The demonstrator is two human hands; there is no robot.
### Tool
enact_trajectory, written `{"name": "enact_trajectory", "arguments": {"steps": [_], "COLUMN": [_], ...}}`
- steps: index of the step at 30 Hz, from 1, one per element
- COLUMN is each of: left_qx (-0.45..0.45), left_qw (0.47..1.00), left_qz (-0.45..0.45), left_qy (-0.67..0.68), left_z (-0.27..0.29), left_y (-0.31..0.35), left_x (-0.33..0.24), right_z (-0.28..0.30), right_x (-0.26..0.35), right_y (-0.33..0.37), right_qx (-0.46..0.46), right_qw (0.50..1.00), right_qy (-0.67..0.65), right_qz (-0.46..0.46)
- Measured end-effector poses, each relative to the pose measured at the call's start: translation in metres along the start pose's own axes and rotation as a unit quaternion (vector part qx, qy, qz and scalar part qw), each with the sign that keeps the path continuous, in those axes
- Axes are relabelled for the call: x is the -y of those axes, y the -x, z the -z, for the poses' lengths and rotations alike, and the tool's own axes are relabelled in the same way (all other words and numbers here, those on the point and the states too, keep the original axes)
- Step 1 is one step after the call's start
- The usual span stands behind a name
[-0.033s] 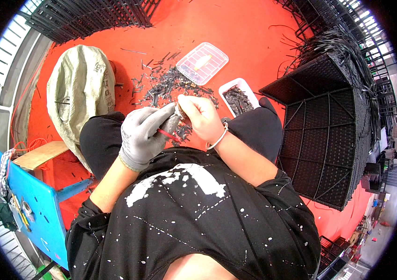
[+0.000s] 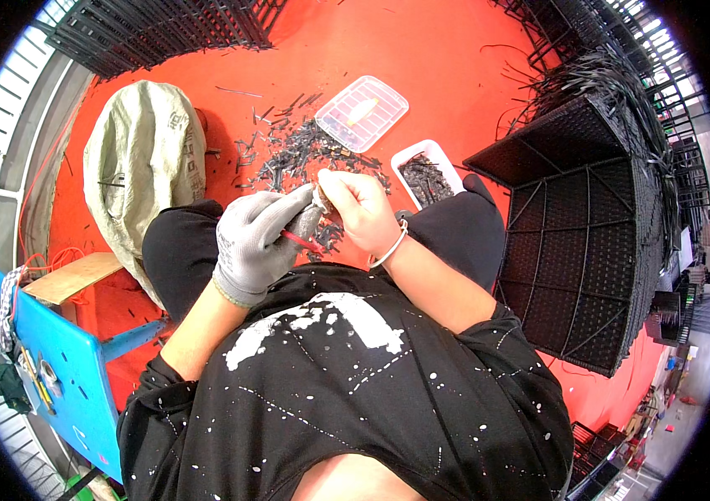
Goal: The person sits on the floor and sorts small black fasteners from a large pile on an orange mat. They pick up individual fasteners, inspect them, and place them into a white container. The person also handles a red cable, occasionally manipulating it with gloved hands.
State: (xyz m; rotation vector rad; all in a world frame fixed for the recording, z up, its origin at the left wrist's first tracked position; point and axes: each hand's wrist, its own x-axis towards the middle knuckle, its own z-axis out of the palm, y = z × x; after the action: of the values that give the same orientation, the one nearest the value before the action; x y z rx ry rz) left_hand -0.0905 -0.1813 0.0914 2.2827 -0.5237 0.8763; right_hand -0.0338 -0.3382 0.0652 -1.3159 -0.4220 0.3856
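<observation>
My left hand (image 2: 259, 238), in a grey work glove, is closed round a red-handled tool (image 2: 303, 244). Only the tool's thin red handle shows below the glove; its other end is hidden. Close against the gloved fingertips, my bare right hand (image 2: 359, 209) is closed in a pinch. What lies between its fingers is too small to make out. Both hands meet in front of my body, above the floor between my knees. Beyond them spreads a pile of short black strip offcuts (image 2: 296, 156).
A clear plastic lid (image 2: 363, 114) lies past the pile. By my right knee sits a white tub (image 2: 410, 153) holding dark bits. On the right stands a black woven frame piece (image 2: 576, 259). To the left are a pale sack (image 2: 144, 159) and a blue table (image 2: 63, 367).
</observation>
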Motion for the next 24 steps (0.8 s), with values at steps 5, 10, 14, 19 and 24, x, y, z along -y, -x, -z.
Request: {"name": "enact_trajectory", "arguments": {"steps": [5,10,14,19,24], "left_qx": [0.017,0.040,0.073,0.060,0.055], "left_qw": [0.997,0.991,0.990,0.898,0.826], "left_qz": [0.046,0.092,0.075,0.316,0.422], "left_qy": [0.052,0.083,0.099,0.299,0.370], "left_z": [0.001,0.004,0.006,-0.003,0.001], "left_y": [-0.002,-0.006,-0.007,0.007,0.004], "left_x": [-0.004,-0.011,-0.011,-0.010,-0.012], "right_z": [0.004,0.004,0.006,0.003,0.005], "right_x": [-0.002,-0.002,-0.008,-0.010,-0.012], "right_y": [0.000,0.001,0.000,0.001,0.002], "right_qx": [0.017,0.019,0.020,0.006,0.010], "right_qw": [0.999,0.999,0.998,0.994,0.991], "right_qy": [-0.036,-0.035,-0.050,-0.105,-0.118], "right_qz": [-0.002,-0.009,-0.013,-0.034,-0.061]}}
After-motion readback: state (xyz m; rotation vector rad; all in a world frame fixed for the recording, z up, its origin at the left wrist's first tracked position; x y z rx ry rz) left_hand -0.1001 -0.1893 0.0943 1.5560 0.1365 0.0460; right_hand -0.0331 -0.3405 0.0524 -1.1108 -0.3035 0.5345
